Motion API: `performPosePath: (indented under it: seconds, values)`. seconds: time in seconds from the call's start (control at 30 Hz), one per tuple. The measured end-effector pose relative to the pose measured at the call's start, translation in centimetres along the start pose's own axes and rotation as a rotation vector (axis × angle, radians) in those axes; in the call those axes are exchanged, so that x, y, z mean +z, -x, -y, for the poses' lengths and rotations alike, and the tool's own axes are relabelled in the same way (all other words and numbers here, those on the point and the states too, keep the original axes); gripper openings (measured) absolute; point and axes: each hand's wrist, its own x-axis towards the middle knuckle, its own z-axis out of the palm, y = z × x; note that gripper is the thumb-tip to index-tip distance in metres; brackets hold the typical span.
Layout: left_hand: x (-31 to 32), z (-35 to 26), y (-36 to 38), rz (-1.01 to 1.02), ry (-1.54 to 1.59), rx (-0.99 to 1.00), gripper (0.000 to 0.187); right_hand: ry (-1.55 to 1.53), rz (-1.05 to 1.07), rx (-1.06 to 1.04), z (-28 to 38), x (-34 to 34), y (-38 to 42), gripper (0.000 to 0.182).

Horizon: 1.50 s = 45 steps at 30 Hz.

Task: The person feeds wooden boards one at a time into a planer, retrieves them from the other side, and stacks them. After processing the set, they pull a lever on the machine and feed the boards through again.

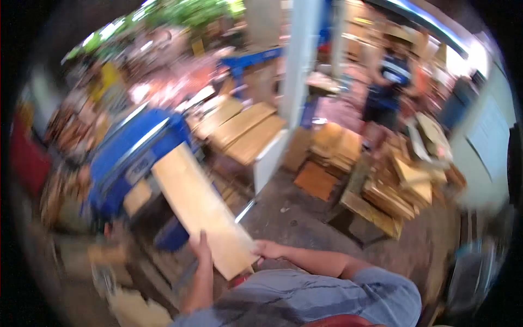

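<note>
A long, pale wooden board point(201, 210) slants across the middle of the view, its near end close to my body. My left hand point(201, 250) grips its left edge, thumb up along the side. On the opposite edge, near the close end, my right hand point(267, 250) is closed on the same board. Beyond the board's far end stands a blue machine point(131, 147) with a label on its front. The whole view is smeared by motion, so finger details are hard to make out.
Boards lie stacked on a stand point(245, 133) ahead. Further stacks of wood point(335, 144) and a loaded low bench point(370, 212) are to the right. A person point(392, 82) stands beyond them. A white post point(300, 60) rises in the middle.
</note>
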Motion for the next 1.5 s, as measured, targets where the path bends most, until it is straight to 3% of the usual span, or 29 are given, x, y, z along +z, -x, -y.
performPosePath:
  seconds: [0.07,0.2,0.33,0.4,0.6,0.67,0.73,0.77,0.8,0.87,0.9,0.97,1.07,1.17,1.3,1.37,1.4,1.43,1.5]
  values:
    - [-1.3,3.2,0.6,-0.252,-0.206,-0.013,0.040,0.040,-0.103,0.057,-0.5,0.6,0.9,0.035]
    - [-2.6,-0.1,3.0,-0.253,-0.395,0.020,0.034,-0.075,-0.140,0.032,-0.4,2.4,0.4,0.041]
    - [-5.5,1.3,1.1,-0.248,-0.386,0.043,0.029,-0.061,-0.094,0.091,1.6,3.9,-1.5,0.041]
    - [-6.3,0.9,-0.2,-0.350,-0.380,0.135,0.028,-0.022,-0.065,0.114,2.3,4.4,-3.4,0.040]
    - [-12.2,1.0,-3.3,-0.339,-0.294,-0.007,0.028,-0.032,-0.043,0.220,4.4,9.0,-8.6,0.038]
    - [-14.4,1.3,-4.3,-0.319,-0.409,-0.014,0.039,-0.038,-0.050,0.227,3.3,10.6,-10.1,0.037]
    - [-15.1,-1.1,-4.1,-0.262,-0.300,0.084,0.056,-0.047,-0.079,0.241,2.5,11.7,-11.8,0.036]
    - [-16.4,-0.2,-5.3,-0.211,-0.438,0.050,0.073,-0.030,-0.122,0.277,2.2,12.0,-13.0,0.035]
    - [-16.7,-1.2,-5.9,-0.200,-0.443,0.037,0.073,-0.013,-0.163,0.307,2.1,12.4,-14.2,0.034]
    - [-16.5,-4.0,-5.9,-0.066,-1.168,0.219,0.083,-0.036,-0.211,0.344,2.0,13.9,-15.3,0.033]
    - [-16.8,-3.6,-5.6,-0.048,-1.173,0.205,0.083,-0.034,-0.251,0.312,1.9,14.9,-15.4,0.032]
    - [-17.0,-2.7,-4.9,0.423,-1.364,0.361,0.091,-0.052,-0.309,0.238,1.2,16.3,-15.9,0.028]
    - [-17.2,-5.0,-1.8,0.693,-1.283,0.542,0.097,-0.092,-0.351,0.224,2.1,17.1,-16.2,0.027]
    - [-17.4,-5.6,-1.6,0.811,-1.352,0.542,0.100,-0.055,-0.446,0.195,0.8,17.1,-17.5,0.026]
    - [-18.2,-5.5,-3.2,0.819,-1.353,0.629,0.100,-0.106,-0.498,0.204,2.1,18.2,-18.2,0.027]
    - [-17.7,-5.9,-4.4,0.909,-1.308,0.682,0.097,0.194,-0.571,0.211,1.4,17.4,-18.6,0.030]
    - [-17.4,-5.9,-4.9,0.946,-1.301,0.693,0.094,0.054,-0.544,0.270,4.2,18.4,-18.0,0.032]
    - [-17.2,-6.6,-5.3,0.969,-1.233,0.699,0.092,-0.074,-0.564,0.149,1.4,17.9,-19.2,0.030]
    - [-17.8,-5.6,-6.4,1.012,-1.309,0.687,0.092,0.022,-0.534,0.140,0.8,18.0,-20.6,0.028]
